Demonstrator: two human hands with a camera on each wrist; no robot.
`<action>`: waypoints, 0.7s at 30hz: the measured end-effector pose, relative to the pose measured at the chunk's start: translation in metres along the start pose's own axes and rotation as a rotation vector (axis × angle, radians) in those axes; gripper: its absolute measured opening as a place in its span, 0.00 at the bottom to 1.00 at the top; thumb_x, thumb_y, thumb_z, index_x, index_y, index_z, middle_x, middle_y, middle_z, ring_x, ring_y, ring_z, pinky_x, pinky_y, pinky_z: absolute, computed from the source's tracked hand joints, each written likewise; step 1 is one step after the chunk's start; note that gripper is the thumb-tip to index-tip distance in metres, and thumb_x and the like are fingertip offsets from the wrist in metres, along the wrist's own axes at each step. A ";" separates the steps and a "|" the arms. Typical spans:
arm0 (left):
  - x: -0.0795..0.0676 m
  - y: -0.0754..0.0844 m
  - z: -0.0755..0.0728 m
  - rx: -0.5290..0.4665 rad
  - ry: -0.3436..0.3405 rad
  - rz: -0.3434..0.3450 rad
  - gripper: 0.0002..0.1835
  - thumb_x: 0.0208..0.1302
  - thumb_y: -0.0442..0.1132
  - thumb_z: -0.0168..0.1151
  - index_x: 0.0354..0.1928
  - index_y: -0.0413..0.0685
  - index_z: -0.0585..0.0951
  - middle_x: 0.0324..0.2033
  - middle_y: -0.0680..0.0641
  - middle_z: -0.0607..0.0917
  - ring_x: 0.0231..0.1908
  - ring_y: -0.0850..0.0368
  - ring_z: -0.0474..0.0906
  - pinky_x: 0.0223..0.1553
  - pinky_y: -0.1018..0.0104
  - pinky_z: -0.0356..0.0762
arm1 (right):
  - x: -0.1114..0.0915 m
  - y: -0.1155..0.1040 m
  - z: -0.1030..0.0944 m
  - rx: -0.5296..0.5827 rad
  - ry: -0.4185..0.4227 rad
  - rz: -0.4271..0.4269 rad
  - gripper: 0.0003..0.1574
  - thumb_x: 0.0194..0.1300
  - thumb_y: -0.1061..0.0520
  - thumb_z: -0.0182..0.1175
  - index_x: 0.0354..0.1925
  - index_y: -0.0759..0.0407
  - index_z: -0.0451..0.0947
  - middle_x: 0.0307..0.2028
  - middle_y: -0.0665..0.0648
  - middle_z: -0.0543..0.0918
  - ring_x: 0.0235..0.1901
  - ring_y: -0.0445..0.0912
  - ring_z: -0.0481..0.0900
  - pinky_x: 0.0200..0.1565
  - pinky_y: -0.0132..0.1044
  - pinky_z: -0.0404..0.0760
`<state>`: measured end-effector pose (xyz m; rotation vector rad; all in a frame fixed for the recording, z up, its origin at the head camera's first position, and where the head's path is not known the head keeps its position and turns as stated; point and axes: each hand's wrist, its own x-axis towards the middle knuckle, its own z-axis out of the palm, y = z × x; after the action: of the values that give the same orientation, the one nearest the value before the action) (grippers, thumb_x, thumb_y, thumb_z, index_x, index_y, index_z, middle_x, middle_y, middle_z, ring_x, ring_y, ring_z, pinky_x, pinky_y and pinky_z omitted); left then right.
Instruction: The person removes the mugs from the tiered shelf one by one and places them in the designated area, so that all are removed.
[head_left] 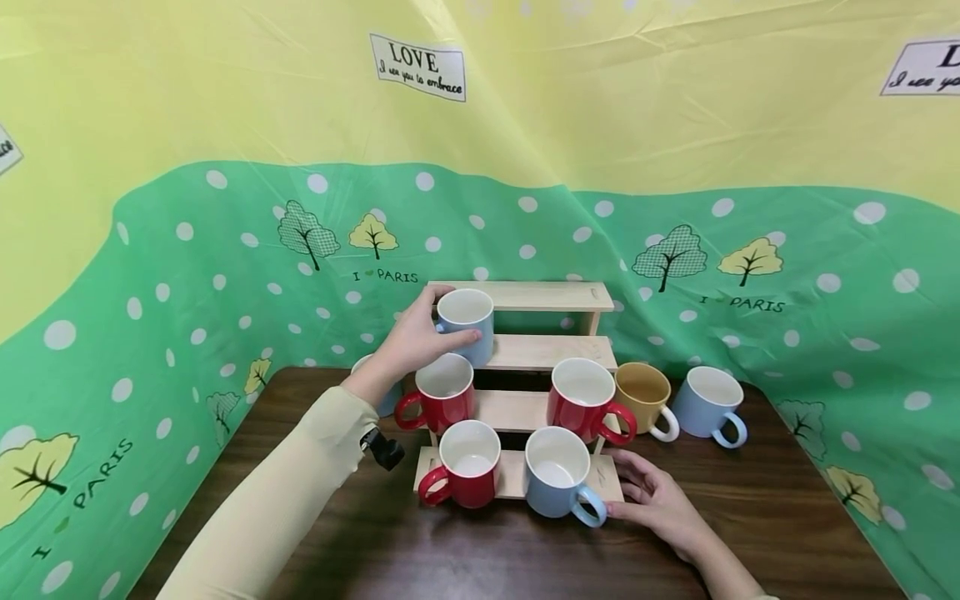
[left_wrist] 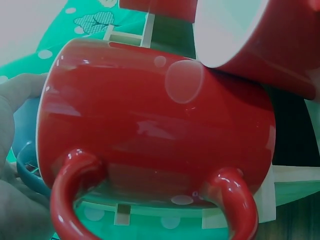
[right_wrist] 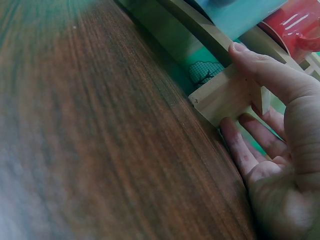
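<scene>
My left hand (head_left: 420, 335) grips a light blue mug (head_left: 483, 343) with a white inside, at the left end of the wooden stepped rack's (head_left: 542, 351) second step from the top. Its thumb lies across the mug's front. Whether the mug's base touches the step is hidden by a red mug (head_left: 448, 405) one step lower, which fills much of the left wrist view. Low on the right, my right hand (head_left: 660, 500) holds the end of the lowest step. In the right wrist view its thumb (right_wrist: 257, 62) presses the step's edge, with the fingers around the side support.
Another red mug (head_left: 573, 408) stands right on the third step; a red mug (head_left: 476, 483) and a light blue mug (head_left: 551, 493) occupy the lowest. Right of the rack are a tan mug (head_left: 637, 408) and a light blue mug (head_left: 701, 412). My left forearm partly hides another blue mug (head_left: 388, 403).
</scene>
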<state>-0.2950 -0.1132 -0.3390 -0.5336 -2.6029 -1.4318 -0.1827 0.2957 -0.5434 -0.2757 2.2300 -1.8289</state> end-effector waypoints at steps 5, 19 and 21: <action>0.002 -0.004 0.000 -0.024 -0.011 -0.007 0.42 0.61 0.48 0.84 0.71 0.53 0.70 0.60 0.46 0.83 0.61 0.47 0.81 0.64 0.44 0.76 | 0.000 -0.001 0.000 0.005 0.003 0.013 0.53 0.66 0.62 0.78 0.79 0.69 0.62 0.73 0.74 0.72 0.60 0.39 0.82 0.59 0.32 0.84; 0.003 -0.008 0.000 -0.027 0.026 -0.003 0.40 0.58 0.52 0.86 0.69 0.58 0.75 0.57 0.50 0.85 0.59 0.49 0.80 0.63 0.42 0.73 | 0.001 -0.002 0.001 0.005 0.009 0.027 0.53 0.66 0.61 0.79 0.79 0.68 0.62 0.73 0.73 0.73 0.61 0.41 0.82 0.59 0.32 0.84; 0.002 -0.007 0.000 -0.022 0.030 -0.007 0.40 0.58 0.52 0.86 0.69 0.58 0.75 0.58 0.50 0.85 0.59 0.49 0.80 0.63 0.43 0.74 | 0.001 -0.003 0.001 0.001 0.011 0.031 0.53 0.66 0.61 0.79 0.79 0.68 0.62 0.72 0.73 0.73 0.61 0.42 0.82 0.58 0.32 0.84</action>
<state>-0.2996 -0.1158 -0.3442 -0.5028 -2.5713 -1.4610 -0.1833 0.2944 -0.5411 -0.2296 2.2278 -1.8198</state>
